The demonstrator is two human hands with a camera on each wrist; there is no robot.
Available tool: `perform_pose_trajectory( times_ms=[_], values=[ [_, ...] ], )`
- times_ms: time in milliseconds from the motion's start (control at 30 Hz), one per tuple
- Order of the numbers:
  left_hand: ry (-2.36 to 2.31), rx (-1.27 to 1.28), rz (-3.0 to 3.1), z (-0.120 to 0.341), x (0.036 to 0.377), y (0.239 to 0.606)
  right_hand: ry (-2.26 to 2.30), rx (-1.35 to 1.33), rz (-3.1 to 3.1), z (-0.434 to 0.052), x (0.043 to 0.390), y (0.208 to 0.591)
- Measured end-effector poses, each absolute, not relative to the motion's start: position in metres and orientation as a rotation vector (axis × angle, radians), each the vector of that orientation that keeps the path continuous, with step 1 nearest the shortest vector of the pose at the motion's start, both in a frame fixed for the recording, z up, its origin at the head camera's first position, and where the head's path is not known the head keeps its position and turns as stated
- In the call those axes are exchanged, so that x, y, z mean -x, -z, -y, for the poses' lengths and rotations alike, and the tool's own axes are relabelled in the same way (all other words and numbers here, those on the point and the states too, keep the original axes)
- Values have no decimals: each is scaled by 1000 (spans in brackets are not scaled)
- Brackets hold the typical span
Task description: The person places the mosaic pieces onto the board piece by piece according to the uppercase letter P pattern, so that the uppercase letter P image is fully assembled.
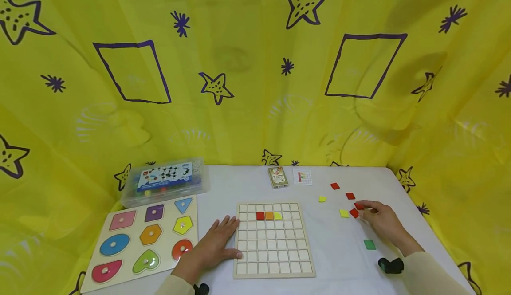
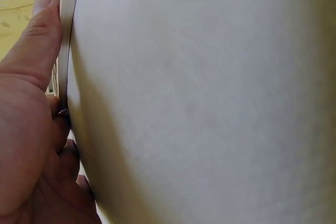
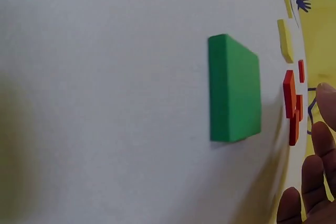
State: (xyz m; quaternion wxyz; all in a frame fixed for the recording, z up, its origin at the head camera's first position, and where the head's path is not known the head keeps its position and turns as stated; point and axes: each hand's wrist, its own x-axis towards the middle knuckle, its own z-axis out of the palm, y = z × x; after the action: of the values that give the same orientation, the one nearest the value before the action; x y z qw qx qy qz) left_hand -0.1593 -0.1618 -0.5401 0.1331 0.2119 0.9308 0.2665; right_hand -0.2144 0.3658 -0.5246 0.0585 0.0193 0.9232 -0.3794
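A wooden grid board (image 1: 273, 259) lies in the middle of the white table, with a red, an orange and a yellow tile (image 1: 269, 215) side by side in its second row. My left hand (image 1: 223, 238) rests flat on the table against the board's left edge. In the left wrist view its thumb (image 2: 39, 40) presses on the board's side (image 2: 66, 51). My right hand (image 1: 362, 210) reaches among loose tiles at the right, fingertips touching two red tiles (image 1: 356, 209). Those red tiles (image 3: 290, 109) lie just beyond the fingers (image 3: 317, 156). A green tile (image 1: 369, 244) (image 3: 234, 88) lies beside that wrist.
More red tiles (image 1: 350, 195) and yellow tiles (image 1: 344, 213) are scattered at the right. A shape puzzle board (image 1: 145, 239) and a clear plastic box (image 1: 165, 180) sit at the left. A small card box (image 1: 277, 177) and a pattern card (image 1: 302, 177) lie at the back. Yellow cloth surrounds the table.
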Motion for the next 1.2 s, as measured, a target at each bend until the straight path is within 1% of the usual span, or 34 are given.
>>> perform_pose_trajectory(
  times_ms=[400,667,1200],
  values=[
    [-778,-614,-2697,160,157,536,994,22,-2846,-366,216,539],
    [-789,-611,-2690,161,158,538,992,-42,-2821,-365,215,539],
    [-785,-623,-2702,161,159,538,1063,-41,-2846,-365,209,537]
  ],
)
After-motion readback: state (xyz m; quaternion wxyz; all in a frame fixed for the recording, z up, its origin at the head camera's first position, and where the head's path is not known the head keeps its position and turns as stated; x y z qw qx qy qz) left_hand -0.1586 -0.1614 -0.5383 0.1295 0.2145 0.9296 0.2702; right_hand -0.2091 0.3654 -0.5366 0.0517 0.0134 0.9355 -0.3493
